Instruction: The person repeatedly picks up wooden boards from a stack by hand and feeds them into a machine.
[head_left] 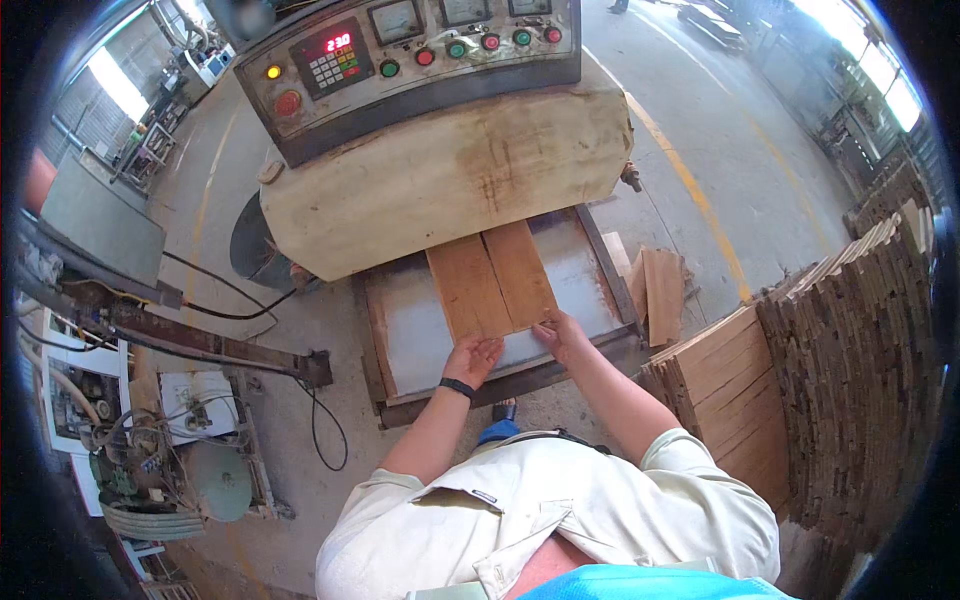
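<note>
Two brown wooden boards (490, 283) lie side by side on the flat metal bed (412, 345), with a narrow dark gap between them. Their far ends are hidden under the cream housing (450, 175) of a machine. At the near end of the left board, my left hand (474, 362) has its fingers curled against the edge; a dark band is on that wrist. My right hand (562, 336) grips the near right corner of the other board, its fingers partly hidden.
A control panel (410, 60) with buttons, gauges and a lit red display tops the machine. Tall stacks of boards (850, 370) stand at my right, and loose wood pieces (662, 290) lie beside the bed. At left are a metal arm (210, 340) with cables and a green machine (218, 482).
</note>
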